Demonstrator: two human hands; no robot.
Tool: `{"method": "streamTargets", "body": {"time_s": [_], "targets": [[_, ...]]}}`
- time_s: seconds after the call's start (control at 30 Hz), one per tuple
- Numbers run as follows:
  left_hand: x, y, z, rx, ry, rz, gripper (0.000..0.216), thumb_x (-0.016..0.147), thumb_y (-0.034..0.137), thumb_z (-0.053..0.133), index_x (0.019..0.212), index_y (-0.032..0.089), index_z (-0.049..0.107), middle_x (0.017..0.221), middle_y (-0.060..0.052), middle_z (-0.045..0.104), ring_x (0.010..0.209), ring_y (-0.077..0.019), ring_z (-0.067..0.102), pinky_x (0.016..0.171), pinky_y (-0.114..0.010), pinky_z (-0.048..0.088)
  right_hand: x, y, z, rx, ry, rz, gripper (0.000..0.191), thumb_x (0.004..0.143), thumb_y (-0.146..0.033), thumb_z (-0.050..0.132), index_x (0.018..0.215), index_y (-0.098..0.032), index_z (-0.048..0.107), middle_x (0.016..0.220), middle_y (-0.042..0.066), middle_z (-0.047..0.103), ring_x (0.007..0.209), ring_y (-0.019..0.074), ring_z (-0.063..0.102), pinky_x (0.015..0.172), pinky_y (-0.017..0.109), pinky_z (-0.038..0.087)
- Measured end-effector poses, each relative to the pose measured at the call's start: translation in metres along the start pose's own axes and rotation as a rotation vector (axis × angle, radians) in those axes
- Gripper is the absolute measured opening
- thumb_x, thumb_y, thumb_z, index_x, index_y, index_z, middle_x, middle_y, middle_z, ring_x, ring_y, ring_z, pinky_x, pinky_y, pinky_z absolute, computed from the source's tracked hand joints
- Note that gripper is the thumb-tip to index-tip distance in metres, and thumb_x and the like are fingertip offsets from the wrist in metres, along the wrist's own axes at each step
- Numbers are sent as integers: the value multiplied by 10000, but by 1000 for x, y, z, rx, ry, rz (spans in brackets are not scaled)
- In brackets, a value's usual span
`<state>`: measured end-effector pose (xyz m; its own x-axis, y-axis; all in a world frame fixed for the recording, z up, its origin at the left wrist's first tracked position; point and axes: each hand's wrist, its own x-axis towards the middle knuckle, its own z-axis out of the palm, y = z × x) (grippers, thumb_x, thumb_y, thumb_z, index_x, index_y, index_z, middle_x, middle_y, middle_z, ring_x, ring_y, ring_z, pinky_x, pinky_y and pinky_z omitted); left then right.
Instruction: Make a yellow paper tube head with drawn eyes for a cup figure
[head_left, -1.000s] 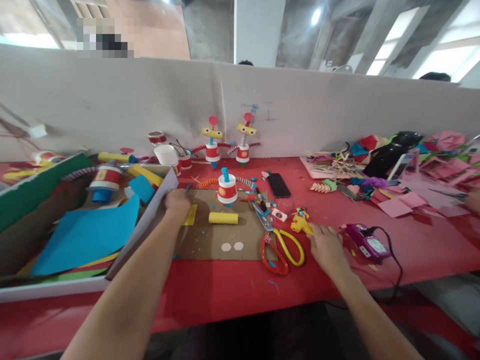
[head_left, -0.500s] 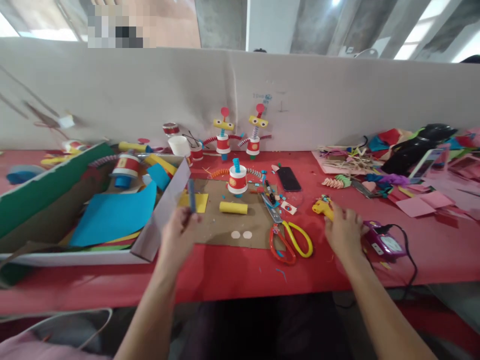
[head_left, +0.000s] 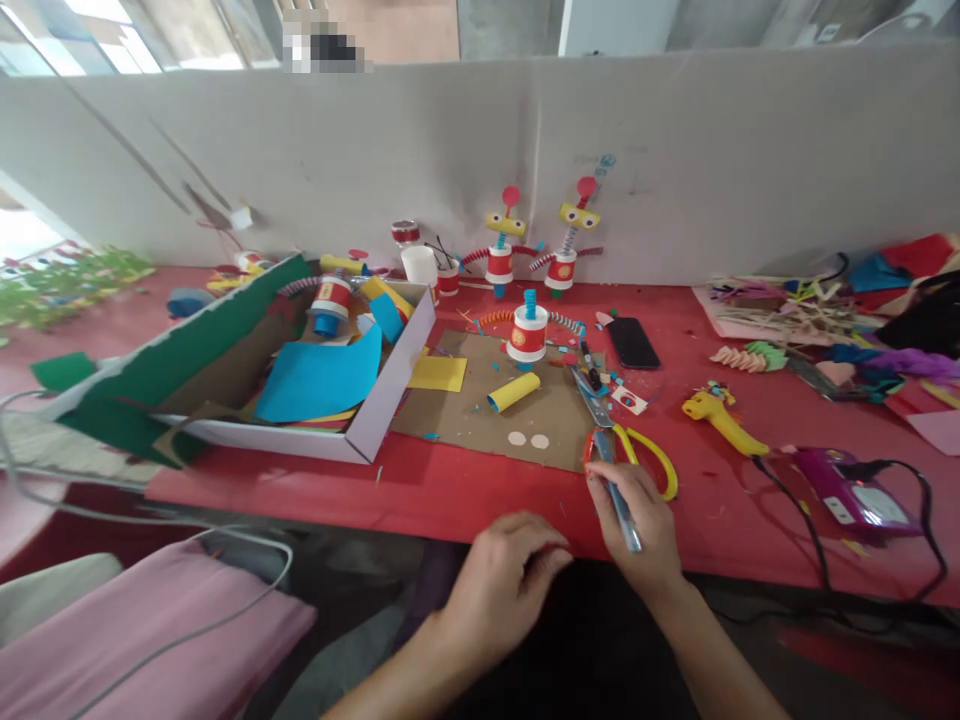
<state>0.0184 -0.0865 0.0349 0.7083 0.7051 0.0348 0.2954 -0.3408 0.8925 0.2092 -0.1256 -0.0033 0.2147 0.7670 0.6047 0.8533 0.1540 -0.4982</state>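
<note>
My right hand (head_left: 637,515) pinches a slim blue-grey stick (head_left: 621,505), pen-like, slanting over the scissors' red handle. The scissors (head_left: 664,470), one handle red and one yellow, lie with blades on a cardboard sheet (head_left: 442,425). Loosely curled, my left hand (head_left: 502,570) hovers at the table's front edge, nothing visible in it. On the cardboard are a yellow paper tube (head_left: 514,392), two pale paper discs (head_left: 528,440), a yellow paper piece (head_left: 439,374) and a headless paper-cup figure (head_left: 527,335) with springy folded arms. A yellow glue gun (head_left: 724,420) lies to the right.
An open box (head_left: 360,440) with coloured paper stands left. Two finished-looking cup figures (head_left: 499,265) stand by the grey partition (head_left: 375,160). A phone (head_left: 634,343) lies at centre right. A purple power box (head_left: 855,490) with black cables and paper scraps occupy the right.
The stick has passed from my left hand to my right. My right hand has left the glue gun and moved left; my left hand has come back towards me. The yellow tube has turned askew.
</note>
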Motion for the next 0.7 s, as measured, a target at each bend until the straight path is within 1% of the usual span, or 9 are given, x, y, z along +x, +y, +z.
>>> {"method": "streamTargets", "body": {"time_s": [0.07, 0.17, 0.23, 0.3, 0.33, 0.4, 0.47, 0.57, 0.7], "targets": [[12, -12, -18, 310, 156, 82, 208, 904, 197, 480, 940, 205, 685, 986, -80, 682, 931, -208, 600, 854, -344, 467, 4, 10, -3, -174, -59, 23, 204, 884, -286, 569, 1057, -184, 608, 935, 101, 658, 920, 267, 588, 845, 430, 460], [49, -29, -44, 573, 339, 151, 213, 898, 173, 475, 942, 191, 683, 1029, -87, 664, 975, -223, 580, 892, -368, 462, 2, 23, -6, -344, -109, 31, 291, 877, -372, 563, 1091, -179, 604, 1000, 121, 670, 1014, 319, 564, 873, 478, 428], [79, -39, -57, 651, 370, 180, 267, 867, 147, 513, 1098, 186, 640, 1154, -101, 614, 1078, -236, 548, 949, -380, 445, -1, 28, -7, -348, -130, 36, 300, 896, -371, 530, 1118, -178, 588, 1016, 119, 673, 1028, 307, 565, 887, 466, 427], [108, -47, -64, 689, 362, 148, 482, 816, 222, 622, 1284, 172, 524, 1244, -132, 566, 1152, -273, 514, 992, -426, 423, -4, 31, -7, -334, -144, 43, 303, 908, -368, 508, 1139, -181, 570, 1035, 117, 672, 1033, 293, 567, 902, 458, 427], [119, -51, -65, 689, 337, 122, 550, 797, 249, 653, 1316, 168, 493, 1250, -139, 566, 1154, -282, 518, 991, -438, 425, -4, 32, -7, -332, -147, 45, 307, 910, -371, 505, 1148, -185, 563, 1052, 119, 668, 1043, 292, 565, 908, 460, 427], [134, -58, -67, 667, 275, 76, 546, 790, 229, 657, 1311, 182, 502, 1238, -121, 591, 1138, -264, 543, 986, -408, 435, -4, 34, -6, -332, -144, 38, 320, 905, -378, 515, 1159, -187, 552, 1075, 128, 661, 1064, 297, 560, 918, 471, 430], [139, -65, -69, 657, 268, 49, 459, 803, 166, 615, 1256, 209, 556, 1180, -83, 633, 1066, -223, 594, 945, -341, 466, -4, 37, -6, -321, -147, 13, 314, 904, -358, 521, 1162, -180, 544, 1072, 136, 656, 1055, 296, 566, 915, 474, 445], [133, -76, -81, 669, 353, -17, 394, 818, 136, 558, 1200, 222, 597, 1156, -68, 639, 1040, -208, 611, 918, -301, 476, -4, 39, -9, -301, -114, -17, 258, 911, -276, 500, 1148, -182, 538, 1024, 131, 659, 992, 283, 590, 888, 470, 476], [118, -83, -101, 725, 545, -181, 395, 828, 144, 510, 1216, 112, 579, 1109, -175, 614, 1065, -312, 581, 921, -423, 459, -1, 32, -14, -294, 16, 18, 297, 904, -193, 476, 1198, -178, 518, 1022, 139, 658, 963, 283, 598, 857, 469, 496]]}}
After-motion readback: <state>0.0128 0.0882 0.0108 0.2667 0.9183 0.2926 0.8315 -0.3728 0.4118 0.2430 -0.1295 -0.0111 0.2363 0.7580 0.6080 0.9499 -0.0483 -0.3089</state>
